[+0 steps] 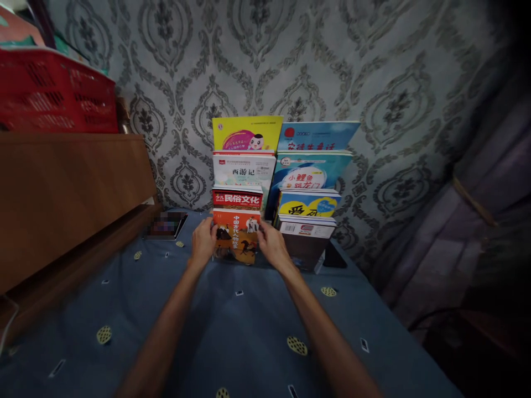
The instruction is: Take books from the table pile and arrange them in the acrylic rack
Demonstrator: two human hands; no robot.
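My left hand [203, 241] and my right hand [272, 243] grip the two side edges of an orange book [236, 237] with pictures of figures and horses. It stands upright at the front of the left column of books. Behind it rise a red-titled book [237, 199], a white book [244, 170] and a tall yellow book [249, 130]. To the right, a second column holds a dark-fronted book [307, 243], a yellow-and-blue book [309, 204], a light blue book [311, 170] and a taller blue book [317, 135]. What supports the books is mostly hidden.
A blue patterned cloth [236, 331] covers the surface. A flat dark item [166, 225] lies at left, and another dark flat object [334, 256] at right. A wooden cabinet [70, 193] carries a red basket [58, 91]. Patterned wallpaper [249, 66] backs everything; a curtain [448, 221] hangs right.
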